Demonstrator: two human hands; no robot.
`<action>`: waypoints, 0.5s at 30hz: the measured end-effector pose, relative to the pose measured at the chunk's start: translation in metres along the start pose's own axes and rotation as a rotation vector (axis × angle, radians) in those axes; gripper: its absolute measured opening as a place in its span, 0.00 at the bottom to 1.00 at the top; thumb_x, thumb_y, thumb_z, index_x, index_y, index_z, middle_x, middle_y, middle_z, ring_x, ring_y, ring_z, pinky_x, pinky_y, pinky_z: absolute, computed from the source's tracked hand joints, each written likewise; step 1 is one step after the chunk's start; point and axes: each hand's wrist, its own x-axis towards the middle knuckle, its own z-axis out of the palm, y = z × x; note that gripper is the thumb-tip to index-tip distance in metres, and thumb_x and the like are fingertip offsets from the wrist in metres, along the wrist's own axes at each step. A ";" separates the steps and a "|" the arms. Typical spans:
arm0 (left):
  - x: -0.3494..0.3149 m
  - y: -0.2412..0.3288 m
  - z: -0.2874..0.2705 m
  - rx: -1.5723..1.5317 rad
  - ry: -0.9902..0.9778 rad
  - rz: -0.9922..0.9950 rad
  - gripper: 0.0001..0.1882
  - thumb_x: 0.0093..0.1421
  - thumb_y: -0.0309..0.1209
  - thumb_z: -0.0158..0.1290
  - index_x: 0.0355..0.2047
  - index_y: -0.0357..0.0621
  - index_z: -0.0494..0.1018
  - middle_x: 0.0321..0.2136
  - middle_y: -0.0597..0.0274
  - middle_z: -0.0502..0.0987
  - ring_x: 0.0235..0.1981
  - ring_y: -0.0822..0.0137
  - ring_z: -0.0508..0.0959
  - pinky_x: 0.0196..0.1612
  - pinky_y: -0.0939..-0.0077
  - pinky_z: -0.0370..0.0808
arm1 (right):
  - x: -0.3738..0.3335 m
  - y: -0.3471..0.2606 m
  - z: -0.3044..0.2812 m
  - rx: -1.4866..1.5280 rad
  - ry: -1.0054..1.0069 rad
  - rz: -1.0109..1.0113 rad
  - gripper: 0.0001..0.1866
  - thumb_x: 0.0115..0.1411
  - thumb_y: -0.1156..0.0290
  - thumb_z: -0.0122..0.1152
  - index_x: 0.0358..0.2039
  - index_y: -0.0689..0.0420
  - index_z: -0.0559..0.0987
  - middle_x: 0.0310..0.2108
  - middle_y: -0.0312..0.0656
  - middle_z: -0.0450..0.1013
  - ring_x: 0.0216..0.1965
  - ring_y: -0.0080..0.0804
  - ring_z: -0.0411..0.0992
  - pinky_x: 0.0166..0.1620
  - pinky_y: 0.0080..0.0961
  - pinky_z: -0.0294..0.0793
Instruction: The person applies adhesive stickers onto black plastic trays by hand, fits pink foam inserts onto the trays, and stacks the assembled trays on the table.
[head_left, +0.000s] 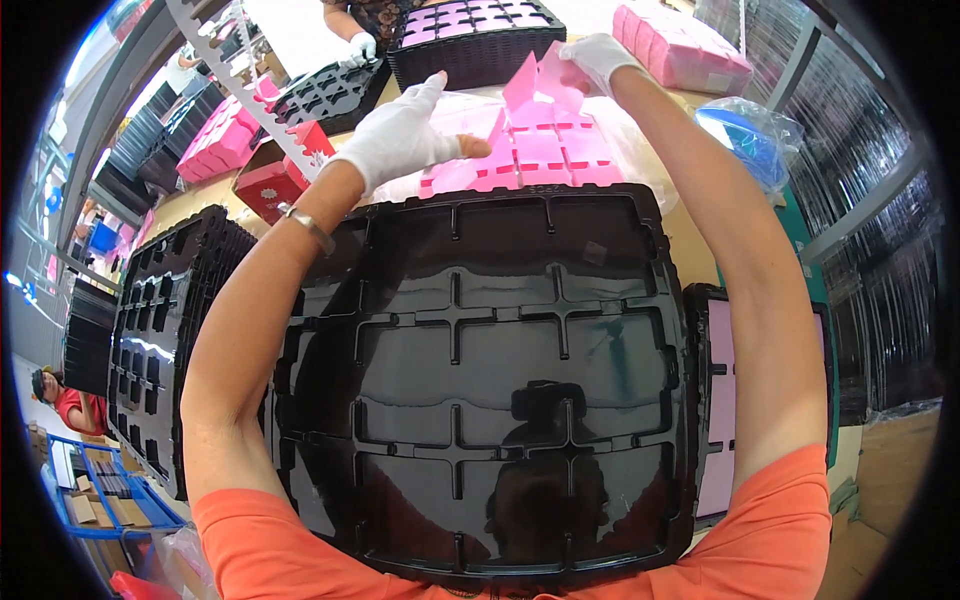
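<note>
On my feed I see the left hand (400,138) at eleven o'clock, thumb and fingers apart — the right hand (600,62), at one, is clamped on a pink sheet (522,95) at twelve, above pink pieces (540,160) beyond the black tray (500,370).

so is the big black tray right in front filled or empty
Empty: the black divided tray shows bare, reflective plastic across its compartments.
</note>
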 end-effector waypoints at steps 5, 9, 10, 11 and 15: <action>0.010 0.019 0.021 0.309 0.032 -0.058 0.49 0.44 0.59 0.63 0.57 0.35 0.65 0.53 0.39 0.71 0.55 0.48 0.73 0.57 0.63 0.69 | 0.048 0.001 -0.008 0.123 0.093 -0.113 0.10 0.57 0.67 0.62 0.37 0.58 0.78 0.28 0.38 0.73 0.27 0.28 0.75 0.20 0.25 0.75; 0.020 -0.006 0.012 0.255 -0.227 -0.201 0.30 0.49 0.51 0.61 0.46 0.41 0.76 0.43 0.46 0.78 0.46 0.52 0.79 0.52 0.62 0.73 | 0.040 0.010 -0.027 0.186 0.031 -0.206 0.10 0.61 0.65 0.59 0.39 0.55 0.79 0.30 0.35 0.73 0.32 0.25 0.76 0.28 0.22 0.76; 0.019 -0.027 0.016 0.315 -0.129 -0.267 0.22 0.51 0.46 0.59 0.42 0.45 0.78 0.39 0.48 0.80 0.44 0.53 0.80 0.50 0.62 0.74 | 0.024 0.004 -0.022 0.188 0.024 -0.208 0.10 0.61 0.65 0.59 0.39 0.55 0.79 0.30 0.35 0.73 0.32 0.25 0.76 0.28 0.22 0.76; 0.014 -0.040 0.015 0.376 -0.031 -0.333 0.15 0.54 0.42 0.57 0.38 0.49 0.81 0.34 0.51 0.82 0.42 0.54 0.81 0.47 0.61 0.74 | -0.004 -0.007 -0.017 0.106 0.020 -0.258 0.12 0.61 0.63 0.59 0.41 0.56 0.79 0.30 0.35 0.73 0.32 0.24 0.75 0.30 0.22 0.76; -0.025 -0.015 -0.024 0.248 0.165 -0.218 0.11 0.54 0.37 0.58 0.37 0.52 0.81 0.27 0.58 0.81 0.31 0.60 0.82 0.37 0.67 0.75 | -0.071 0.002 -0.054 -0.078 0.028 -0.416 0.19 0.57 0.58 0.64 0.40 0.61 0.81 0.31 0.36 0.76 0.31 0.22 0.74 0.34 0.19 0.75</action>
